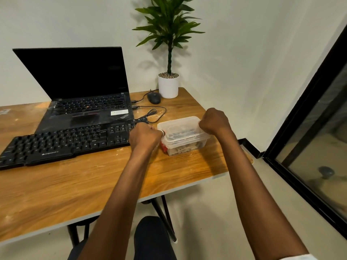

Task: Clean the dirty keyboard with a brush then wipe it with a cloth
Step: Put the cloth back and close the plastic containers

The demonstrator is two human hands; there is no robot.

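Both hands clamped on one thing: left hand [145, 136] and right hand [215, 121] grip opposite ends of clear plastic tub [183, 128] near table [93, 184] right edge | keyboard [62, 141] just left, untouched | risk: tub pops open suddenly, skids off edge, spills; contents blurred

Both bare arms stretched fwd. L grip [145, 136] & R grip [215, 121] knuckles up, fingers curled, each pinching one end of tub lid [180, 125].
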